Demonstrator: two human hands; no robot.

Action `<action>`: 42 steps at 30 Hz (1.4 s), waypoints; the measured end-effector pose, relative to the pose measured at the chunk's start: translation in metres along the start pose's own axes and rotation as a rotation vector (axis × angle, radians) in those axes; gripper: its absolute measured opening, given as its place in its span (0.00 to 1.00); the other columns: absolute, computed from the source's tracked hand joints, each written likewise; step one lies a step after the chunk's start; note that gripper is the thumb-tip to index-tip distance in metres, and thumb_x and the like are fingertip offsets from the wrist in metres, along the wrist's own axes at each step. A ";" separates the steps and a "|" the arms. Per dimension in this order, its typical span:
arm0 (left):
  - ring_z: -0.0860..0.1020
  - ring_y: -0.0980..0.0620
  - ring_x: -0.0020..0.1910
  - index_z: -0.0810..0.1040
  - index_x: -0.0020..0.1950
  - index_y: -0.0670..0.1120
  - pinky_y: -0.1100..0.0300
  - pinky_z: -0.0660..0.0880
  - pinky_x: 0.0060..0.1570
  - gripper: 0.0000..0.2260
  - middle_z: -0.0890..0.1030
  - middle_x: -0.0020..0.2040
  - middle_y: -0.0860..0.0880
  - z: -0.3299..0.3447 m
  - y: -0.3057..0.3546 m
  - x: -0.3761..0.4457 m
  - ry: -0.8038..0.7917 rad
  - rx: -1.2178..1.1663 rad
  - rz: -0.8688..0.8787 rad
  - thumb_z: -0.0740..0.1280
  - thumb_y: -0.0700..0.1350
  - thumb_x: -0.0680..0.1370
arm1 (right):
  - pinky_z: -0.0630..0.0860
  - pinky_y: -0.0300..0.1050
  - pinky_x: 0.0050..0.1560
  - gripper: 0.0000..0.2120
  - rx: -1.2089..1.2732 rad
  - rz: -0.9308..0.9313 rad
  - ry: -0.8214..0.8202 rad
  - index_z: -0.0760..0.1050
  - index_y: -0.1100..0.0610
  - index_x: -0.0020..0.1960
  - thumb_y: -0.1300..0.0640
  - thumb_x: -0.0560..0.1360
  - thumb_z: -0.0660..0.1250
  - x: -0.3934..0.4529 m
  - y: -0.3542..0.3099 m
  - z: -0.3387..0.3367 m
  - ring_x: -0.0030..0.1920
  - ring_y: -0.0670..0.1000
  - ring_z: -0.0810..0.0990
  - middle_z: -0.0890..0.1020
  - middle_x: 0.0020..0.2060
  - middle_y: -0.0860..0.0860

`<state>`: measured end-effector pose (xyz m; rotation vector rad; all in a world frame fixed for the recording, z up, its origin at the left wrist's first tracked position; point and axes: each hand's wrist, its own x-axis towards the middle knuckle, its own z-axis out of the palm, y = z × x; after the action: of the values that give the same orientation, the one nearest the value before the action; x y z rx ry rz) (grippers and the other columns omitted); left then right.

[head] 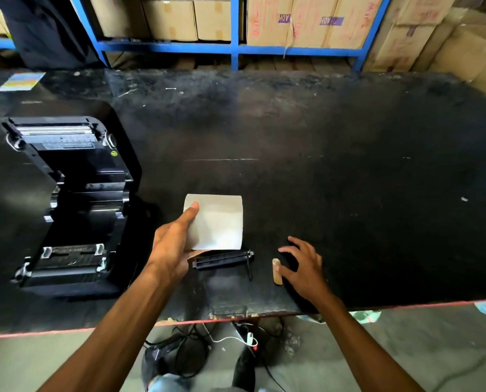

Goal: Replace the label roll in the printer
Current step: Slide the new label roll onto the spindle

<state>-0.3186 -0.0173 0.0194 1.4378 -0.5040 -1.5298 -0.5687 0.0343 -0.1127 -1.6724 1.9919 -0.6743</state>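
Gripping the label roll (217, 222) near the desk's (349, 165) front edge, the left hand (169, 247) is risking unwinding it; the right hand (302, 264) is hovering spread, empty.

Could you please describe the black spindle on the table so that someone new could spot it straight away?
On the black worktable, look near the front edge, right of the open black label printer. Just in front of the white label roll held by the left hand lies the black plastic spindle, a ribbed bar; the stubby tan cardboard core lies to its right.
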 end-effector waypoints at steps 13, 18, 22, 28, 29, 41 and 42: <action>0.79 0.46 0.48 0.77 0.45 0.46 0.40 0.78 0.52 0.09 0.81 0.46 0.46 -0.031 0.011 -0.001 0.077 -0.066 0.031 0.71 0.51 0.73 | 0.63 0.49 0.55 0.25 -0.131 -0.004 -0.041 0.78 0.55 0.46 0.33 0.67 0.63 0.018 -0.069 0.026 0.52 0.54 0.73 0.80 0.47 0.51; 0.78 0.41 0.55 0.77 0.47 0.46 0.37 0.77 0.52 0.10 0.80 0.49 0.45 -0.049 0.009 0.000 0.101 -0.129 0.008 0.71 0.51 0.73 | 0.70 0.46 0.47 0.11 0.098 0.067 -0.131 0.76 0.53 0.40 0.46 0.68 0.72 0.023 -0.080 0.030 0.44 0.53 0.78 0.82 0.40 0.53; 0.78 0.39 0.57 0.76 0.52 0.48 0.39 0.79 0.46 0.14 0.80 0.56 0.43 -0.060 0.012 0.003 0.100 -0.176 -0.018 0.71 0.53 0.72 | 0.74 0.37 0.38 0.06 0.481 0.150 -0.135 0.78 0.57 0.44 0.61 0.69 0.74 0.026 -0.087 0.003 0.37 0.47 0.80 0.82 0.37 0.51; 0.78 0.39 0.58 0.76 0.52 0.49 0.38 0.78 0.50 0.12 0.79 0.58 0.43 -0.059 0.019 0.008 0.063 -0.192 -0.003 0.70 0.54 0.73 | 0.77 0.44 0.44 0.03 0.757 0.232 0.139 0.78 0.59 0.46 0.62 0.73 0.70 0.037 -0.095 -0.041 0.40 0.50 0.82 0.84 0.40 0.57; 0.78 0.39 0.58 0.76 0.53 0.49 0.38 0.78 0.50 0.13 0.80 0.58 0.43 -0.057 0.019 0.008 0.056 -0.191 -0.003 0.70 0.54 0.73 | 0.77 0.43 0.44 0.02 0.805 0.249 0.161 0.77 0.56 0.44 0.61 0.73 0.69 0.038 -0.098 -0.045 0.39 0.49 0.82 0.83 0.39 0.55; 0.79 0.41 0.55 0.76 0.52 0.49 0.36 0.76 0.53 0.11 0.80 0.53 0.45 -0.033 0.020 0.002 -0.058 -0.172 -0.052 0.69 0.53 0.74 | 0.77 0.30 0.44 0.08 0.802 0.059 0.278 0.76 0.51 0.51 0.61 0.74 0.69 0.025 -0.112 -0.065 0.49 0.47 0.82 0.82 0.45 0.47; 0.79 0.41 0.55 0.76 0.52 0.49 0.38 0.77 0.51 0.12 0.81 0.54 0.45 -0.031 0.021 0.001 -0.055 -0.144 -0.037 0.69 0.54 0.74 | 0.77 0.31 0.45 0.10 0.772 0.009 0.307 0.75 0.48 0.50 0.61 0.73 0.69 0.025 -0.114 -0.069 0.50 0.46 0.82 0.82 0.46 0.46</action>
<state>-0.2820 -0.0188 0.0288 1.3039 -0.3931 -1.6049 -0.5282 -0.0014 0.0122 -1.1280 1.5853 -1.5303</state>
